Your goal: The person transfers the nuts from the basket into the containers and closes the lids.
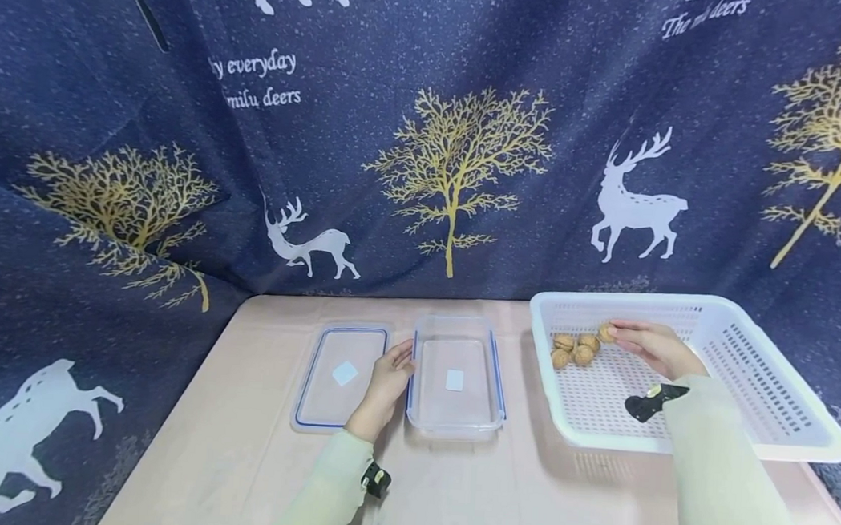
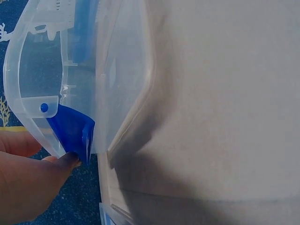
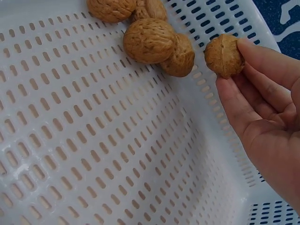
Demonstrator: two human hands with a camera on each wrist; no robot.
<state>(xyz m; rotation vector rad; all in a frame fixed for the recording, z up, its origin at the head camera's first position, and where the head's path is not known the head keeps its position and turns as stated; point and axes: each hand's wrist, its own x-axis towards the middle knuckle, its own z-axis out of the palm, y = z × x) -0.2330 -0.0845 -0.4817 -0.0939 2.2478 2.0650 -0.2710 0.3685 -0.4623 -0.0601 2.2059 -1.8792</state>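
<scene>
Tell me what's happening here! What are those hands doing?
A person is working with both hands. The right hand holds one walnut between thumb and fingers, over the white basket. The other walnuts sit together inside it. The left hand holds the side of a clear box next to a blue clip. The box's lid is off, lying flat on the table beside it.
</scene>
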